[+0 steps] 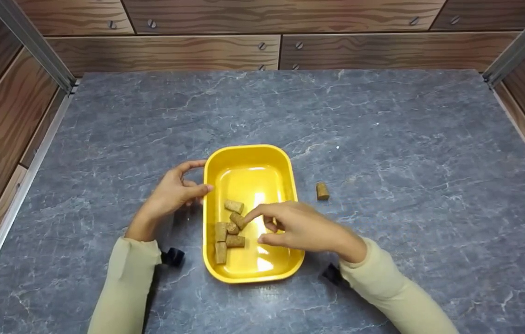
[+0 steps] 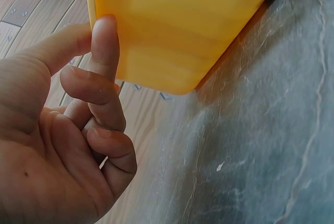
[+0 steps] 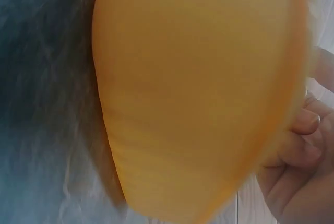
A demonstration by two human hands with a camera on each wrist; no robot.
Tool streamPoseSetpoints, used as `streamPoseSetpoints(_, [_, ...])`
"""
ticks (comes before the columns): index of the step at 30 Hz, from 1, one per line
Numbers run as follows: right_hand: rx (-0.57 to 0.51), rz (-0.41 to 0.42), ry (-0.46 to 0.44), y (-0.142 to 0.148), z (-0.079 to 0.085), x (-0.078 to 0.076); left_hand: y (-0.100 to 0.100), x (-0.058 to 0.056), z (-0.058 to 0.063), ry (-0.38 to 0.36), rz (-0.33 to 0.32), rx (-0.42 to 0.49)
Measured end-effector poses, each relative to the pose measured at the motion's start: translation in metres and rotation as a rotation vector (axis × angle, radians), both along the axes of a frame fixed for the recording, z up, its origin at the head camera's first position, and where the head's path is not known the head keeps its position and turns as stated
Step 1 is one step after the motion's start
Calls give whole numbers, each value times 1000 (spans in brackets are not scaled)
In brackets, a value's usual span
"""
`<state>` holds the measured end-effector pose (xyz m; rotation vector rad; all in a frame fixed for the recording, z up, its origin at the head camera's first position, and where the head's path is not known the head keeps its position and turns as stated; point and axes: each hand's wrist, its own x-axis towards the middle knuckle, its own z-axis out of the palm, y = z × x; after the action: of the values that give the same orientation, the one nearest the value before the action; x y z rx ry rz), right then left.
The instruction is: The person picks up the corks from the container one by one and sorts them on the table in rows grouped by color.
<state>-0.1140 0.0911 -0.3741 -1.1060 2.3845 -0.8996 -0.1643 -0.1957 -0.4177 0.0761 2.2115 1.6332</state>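
Note:
A deep yellow tray (image 1: 253, 273) stands on the table, with several tapered corks (image 1: 220, 253) grouped along its left side. My left hand (image 1: 169, 192) pinches the tray's left rim, thumb over the inside and forefinger against the outer wall; the left wrist view shows the other fingers (image 2: 112, 153) loosely bent. Above the tray's right half is my right hand (image 1: 302, 227). Its extended forefinger touches one cork (image 1: 238, 220), while the thumb stays apart and the remaining fingers curl in. In the right wrist view the tray's wall (image 3: 193, 88) hides the fingertips.
One lone cork (image 1: 322, 191) stands outside the tray, just to its right. The grey marbled table (image 1: 406, 162) is bordered by wood-patterned panels (image 1: 165, 51) at the back and sides.

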Motion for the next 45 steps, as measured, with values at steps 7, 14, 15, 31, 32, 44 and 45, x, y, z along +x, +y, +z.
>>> streamPoseSetpoints(7, [87, 56, 49, -20, -10, -3, 0, 0, 2, -12, 1, 21])
streamPoseSetpoints(14, [165, 63, 66, -33, -18, -5, -2, 1, 2, -9, -4, 30])
streamPoseSetpoints(15, [177, 64, 68, -34, -19, -5, -2, 1, 2, -8, -5, 28])
streamPoseSetpoints(31, [257, 61, 87, -42, -27, -6, -1, 0, 3, -2, -13, 18])
streamPoseSetpoints(32, [261, 61, 89, -42, -28, -6, -1, 0, 3, -3, -13, 20])
streamPoseSetpoints(44, [299, 96, 129, -46, -31, -7, -1, 1, 1, -14, -7, 56])
streamPoseSetpoints(45, [299, 98, 127, -46, -31, -7, -1, 1, 1, -13, -8, 54])
